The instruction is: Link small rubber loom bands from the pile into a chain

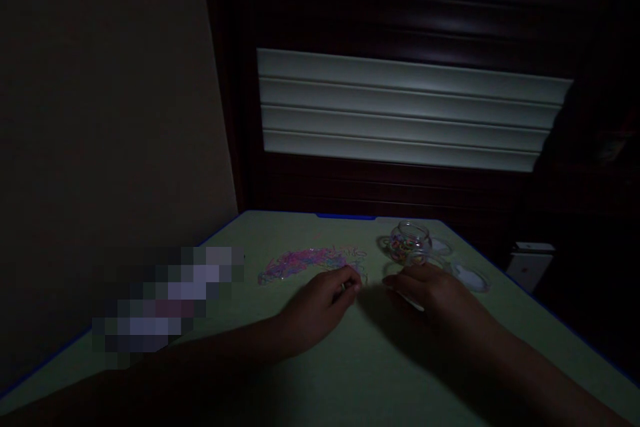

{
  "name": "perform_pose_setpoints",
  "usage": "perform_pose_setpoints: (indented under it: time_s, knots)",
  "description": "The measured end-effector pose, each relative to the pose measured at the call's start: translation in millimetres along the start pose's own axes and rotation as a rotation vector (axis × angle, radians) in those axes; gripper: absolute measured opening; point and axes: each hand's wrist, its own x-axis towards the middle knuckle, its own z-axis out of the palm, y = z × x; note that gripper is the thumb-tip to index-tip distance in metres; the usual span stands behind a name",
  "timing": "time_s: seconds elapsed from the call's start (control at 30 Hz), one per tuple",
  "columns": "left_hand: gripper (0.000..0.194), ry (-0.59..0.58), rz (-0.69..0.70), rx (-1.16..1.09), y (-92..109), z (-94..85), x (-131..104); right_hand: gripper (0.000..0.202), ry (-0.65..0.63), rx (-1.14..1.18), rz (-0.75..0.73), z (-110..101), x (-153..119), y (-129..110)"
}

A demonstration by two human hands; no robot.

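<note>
A loose pile of thin pink, purple and blue bands (300, 261) lies on the pale green table (320, 373). Just in front of its right end is my left hand (325, 300), its thumb and fingertips pressed together; whatever they pinch is too small and dark to make out. To the right, my right hand (425, 287) is closed with fingers curled down near the tabletop, and its fingertips are in shadow. Behind it stands an open clear glass jar (410, 243) partly filled with colourful bands. Clear round items (470, 277) lie beside the jar and my right hand.
A blurred-out pixelated object (170, 300) lies along the table's left side. Behind the table are dark wooden panels with a pale slatted section (400, 110). A white box-like object (530, 265) is beyond the right edge. A wall (110, 113) rises at left.
</note>
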Motion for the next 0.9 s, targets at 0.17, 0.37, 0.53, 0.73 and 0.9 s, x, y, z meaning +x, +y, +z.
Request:
perform_pose_setpoints:
  time_s: [0.17,0.37,0.53,0.73,0.9]
  knots:
    - [0.019,-0.028,0.019,0.028,0.0,-0.8,-1.5,0.027,0.022,-0.003,0.002,3.6,-1.9,0.7]
    - [0.020,-0.029,0.046,0.051,4.1,-2.3,-3.0,0.027,-0.024,0.010,-0.009,5.9,-1.6,-2.5]
    - [0.021,-0.051,0.062,0.085,6.6,-3.0,-4.5,0.017,-0.030,0.018,0.001,5.4,-0.4,-2.1]
    - [0.020,-0.062,0.086,0.089,5.5,-3.6,-4.9,0.014,-0.038,0.008,-0.041,7.7,-0.9,1.4]
    - [0.020,-0.064,0.094,0.116,4.4,-3.2,-4.2,0.013,-0.071,0.005,-0.070,6.5,-0.3,1.3]
